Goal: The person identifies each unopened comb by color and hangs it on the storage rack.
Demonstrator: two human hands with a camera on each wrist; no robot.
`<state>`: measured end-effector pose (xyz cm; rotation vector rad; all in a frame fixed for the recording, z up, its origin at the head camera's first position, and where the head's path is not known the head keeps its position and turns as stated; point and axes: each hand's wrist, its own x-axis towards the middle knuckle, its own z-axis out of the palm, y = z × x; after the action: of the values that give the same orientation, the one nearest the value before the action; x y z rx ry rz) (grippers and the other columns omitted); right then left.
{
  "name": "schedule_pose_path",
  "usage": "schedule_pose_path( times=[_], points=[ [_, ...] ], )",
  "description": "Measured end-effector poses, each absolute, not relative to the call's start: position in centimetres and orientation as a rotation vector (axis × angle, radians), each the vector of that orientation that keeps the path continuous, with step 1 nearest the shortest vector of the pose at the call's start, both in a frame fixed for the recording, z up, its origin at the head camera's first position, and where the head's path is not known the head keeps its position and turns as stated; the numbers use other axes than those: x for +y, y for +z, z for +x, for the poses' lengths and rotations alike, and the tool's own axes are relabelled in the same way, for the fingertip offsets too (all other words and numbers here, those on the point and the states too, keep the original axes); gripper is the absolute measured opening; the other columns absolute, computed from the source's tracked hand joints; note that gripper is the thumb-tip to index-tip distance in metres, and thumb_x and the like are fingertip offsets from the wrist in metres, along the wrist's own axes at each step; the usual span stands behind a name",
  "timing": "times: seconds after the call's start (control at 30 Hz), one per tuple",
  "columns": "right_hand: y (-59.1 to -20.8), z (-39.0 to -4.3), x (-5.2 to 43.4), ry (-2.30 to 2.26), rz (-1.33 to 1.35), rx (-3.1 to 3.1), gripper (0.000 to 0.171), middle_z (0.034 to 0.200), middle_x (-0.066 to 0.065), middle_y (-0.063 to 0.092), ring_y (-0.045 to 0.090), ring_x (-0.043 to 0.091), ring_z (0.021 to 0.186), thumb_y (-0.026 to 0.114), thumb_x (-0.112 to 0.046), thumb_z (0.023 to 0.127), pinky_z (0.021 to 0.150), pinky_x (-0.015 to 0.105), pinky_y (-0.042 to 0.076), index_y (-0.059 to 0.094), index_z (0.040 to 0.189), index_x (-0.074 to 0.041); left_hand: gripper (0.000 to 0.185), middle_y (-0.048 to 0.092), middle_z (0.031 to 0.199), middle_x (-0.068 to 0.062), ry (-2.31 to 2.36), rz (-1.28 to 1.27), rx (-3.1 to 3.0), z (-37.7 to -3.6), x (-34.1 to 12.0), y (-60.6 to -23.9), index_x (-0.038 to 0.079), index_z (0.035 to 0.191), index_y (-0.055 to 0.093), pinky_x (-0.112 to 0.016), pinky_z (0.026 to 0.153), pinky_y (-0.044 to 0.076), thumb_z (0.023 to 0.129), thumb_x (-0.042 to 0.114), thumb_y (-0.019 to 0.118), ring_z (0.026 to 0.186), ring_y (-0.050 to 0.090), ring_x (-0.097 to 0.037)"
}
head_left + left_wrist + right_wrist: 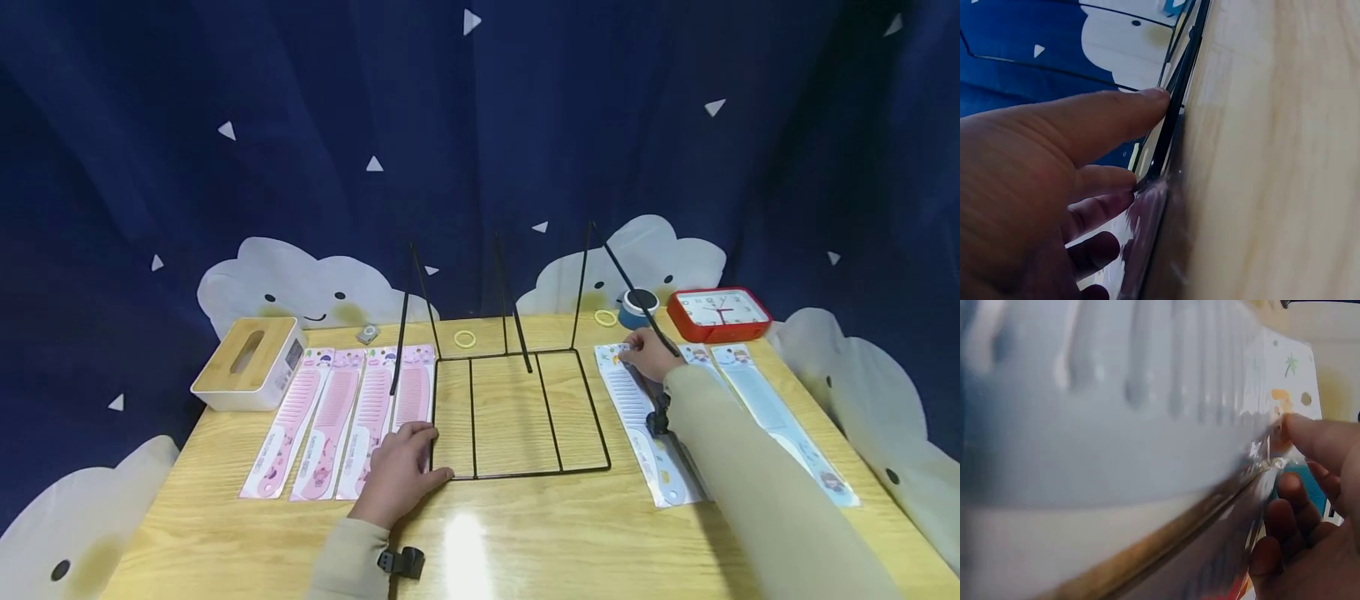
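Resting on the wooden table, the left hand lay with fingers extended, thumb against the near-left corner of the black wire rack and fingers on the nearest of four packaged pink combs. Across the rack, the right hand pinched the top edge of a packaged blue comb, thumb and curled fingers on the wrapper. A red clock, a tissue box and two yellow rings sat behind.
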<state>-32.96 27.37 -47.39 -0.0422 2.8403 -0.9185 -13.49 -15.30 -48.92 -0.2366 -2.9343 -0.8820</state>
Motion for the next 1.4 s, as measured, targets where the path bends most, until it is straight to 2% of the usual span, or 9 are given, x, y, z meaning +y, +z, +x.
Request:
schedule_pose_path(
  times=[0.23, 0.4, 0.5, 0.7, 0.8, 0.9, 1.1, 1.4],
  points=[
    [-46.0, -31.1, 27.2, -1.141, -0.011, 2.96, 0.018, 0.09, 0.01, 0.062, 0.055, 0.024, 0.082, 0.064, -0.023, 0.099, 0.068, 0.032, 0.044, 0.061, 0.101, -0.005, 0.064, 0.06, 0.133, -0.01, -0.837, -0.234, -2.916, -13.2, -14.8, -48.8, 0.002, 0.128, 0.066, -0.059, 0.095, 0.042, 0.075, 0.033, 0.087, 0.117, 0.055, -0.036],
    [-42.2, -28.9, 24.9, -1.335, -0.2, 2.992, 0.016, 0.082, 0.008, 0.06, 0.055, 0.02, 0.072, 0.065, -0.022, 0.098, 0.061, 0.028, 0.046, 0.062, 0.099, -0.006, 0.067, 0.059, 0.135, -0.01, -0.817, -0.225, -2.936, -13.3, -14.9, -48.9, 0.003, 0.13, 0.065, -0.058, 0.095, 0.042, 0.076, 0.035, 0.086, 0.116, 0.055, -0.036],
    [-39.1, -26.1, 22.4, -1.472, -0.39, 2.901, 0.016, 0.088, 0.01, 0.062, 0.057, 0.019, 0.073, 0.063, -0.02, 0.1, 0.062, 0.026, 0.05, 0.06, 0.104, -0.004, 0.067, 0.059, 0.136, -0.009, -0.807, -0.215, -2.949, -13.3, -15.1, -49.0, 0.004, 0.131, 0.064, -0.057, 0.093, 0.043, 0.076, 0.035, 0.086, 0.113, 0.056, -0.034],
    [-34.4, -18.6, 17.2, -1.723, -0.858, 2.704, 0.004, 0.086, 0.006, 0.064, 0.055, 0.014, 0.065, 0.066, -0.001, 0.095, 0.056, 0.024, 0.047, 0.062, 0.096, -0.003, 0.067, 0.059, 0.137, -0.009, -0.806, -0.219, -2.954, -13.4, -15.0, -48.9, 0.004, 0.131, 0.064, -0.056, 0.091, 0.044, 0.077, 0.036, 0.086, 0.11, 0.055, -0.034],
    [-32.9, -15.6, 15.4, -1.817, -1.012, 2.64, 0.014, 0.09, 0.003, 0.066, 0.055, 0.013, 0.065, 0.067, 0.007, 0.092, 0.054, 0.024, 0.047, 0.064, 0.095, -0.006, 0.066, 0.059, 0.136, -0.009, -0.802, -0.233, -2.947, -13.5, -14.9, -48.8, 0.004, 0.131, 0.064, -0.056, 0.09, 0.044, 0.077, 0.036, 0.086, 0.11, 0.056, -0.035],
    [-31.7, -13.6, 14.3, -1.903, -1.118, 2.573, 0.018, 0.093, 0.006, 0.066, 0.055, 0.015, 0.065, 0.065, 0.012, 0.09, 0.053, 0.025, 0.048, 0.063, 0.096, -0.006, 0.066, 0.059, 0.136, -0.009, -0.791, -0.232, -2.952, -13.4, -14.9, -48.8, 0.005, 0.131, 0.065, -0.056, 0.089, 0.045, 0.077, 0.037, 0.085, 0.109, 0.056, -0.034],
    [-30.5, -12.4, 13.2, -1.986, -1.132, 2.567, 0.014, 0.093, 0.009, 0.065, 0.055, 0.016, 0.065, 0.063, 0.012, 0.092, 0.053, 0.025, 0.047, 0.062, 0.096, -0.001, 0.065, 0.059, 0.137, -0.008, -0.795, -0.217, -2.962, -13.5, -14.9, -48.8, 0.005, 0.13, 0.065, -0.054, 0.089, 0.045, 0.078, 0.038, 0.085, 0.109, 0.056, -0.033],
    [-30.9, -13.8, 12.7, -1.977, -1.002, 2.649, 0.012, 0.087, 0.003, 0.065, 0.055, 0.015, 0.063, 0.065, 0.008, 0.092, 0.054, 0.025, 0.047, 0.063, 0.094, -0.003, 0.064, 0.059, 0.137, -0.009, -0.826, -0.22, -2.956, -13.4, -14.8, -48.6, 0.004, 0.13, 0.065, -0.055, 0.091, 0.044, 0.078, 0.036, 0.085, 0.109, 0.056, -0.034]
  ],
)
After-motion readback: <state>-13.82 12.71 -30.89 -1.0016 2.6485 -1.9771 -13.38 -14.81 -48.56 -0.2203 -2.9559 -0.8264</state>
